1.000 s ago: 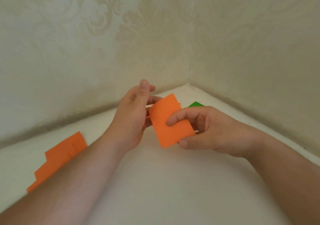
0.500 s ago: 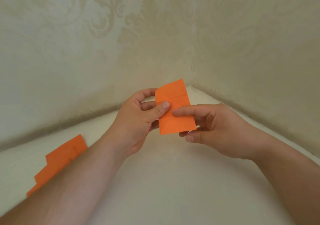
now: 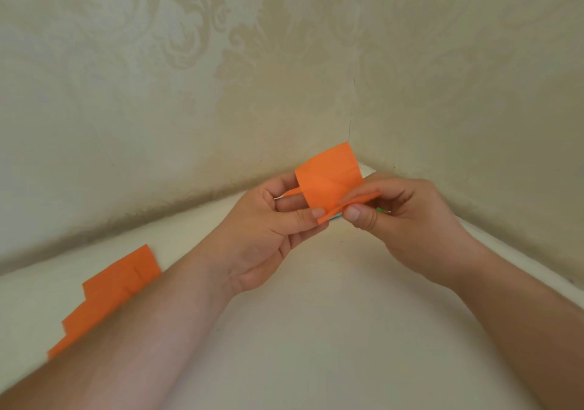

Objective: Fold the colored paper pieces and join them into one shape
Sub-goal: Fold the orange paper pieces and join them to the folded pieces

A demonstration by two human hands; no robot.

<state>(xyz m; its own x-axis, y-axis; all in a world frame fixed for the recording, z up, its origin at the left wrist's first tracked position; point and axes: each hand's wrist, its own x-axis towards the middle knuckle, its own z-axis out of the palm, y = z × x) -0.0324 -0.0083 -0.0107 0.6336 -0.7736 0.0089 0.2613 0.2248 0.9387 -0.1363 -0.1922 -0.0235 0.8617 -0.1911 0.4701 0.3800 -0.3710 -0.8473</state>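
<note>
We now have the orange paper piece [image 3: 328, 182] bent over at its near edge, where half a second ago it stood flat and upright between our hands as a plain rectangle; the lower strip is turned up toward us and a crease is starting, so we judge this piece to be mid-fold, with the joining not yet begun. Our left hand [image 3: 271, 235] pinches the near left corner of the paper, thumb on top and fingers curled behind it, while our right hand [image 3: 410, 220] pinches the folded-over flap between thumb and forefinger, its other fingers curled in loosely. The piece is held in the air over the far corner of the pale surface [image 3: 316, 346], just in front of where the two patterned walls [image 3: 221, 93] meet. Counting what we can see: one orange piece in hand; a stack of orange pieces [image 3: 110, 295] lying on the surface at the near left, overlapping in steps, of which we make out about four edges, though our left forearm hides part of them; and slivers of green or teal paper [image 3: 382, 209] peeking from behind our hands, too hidden to count.
</note>
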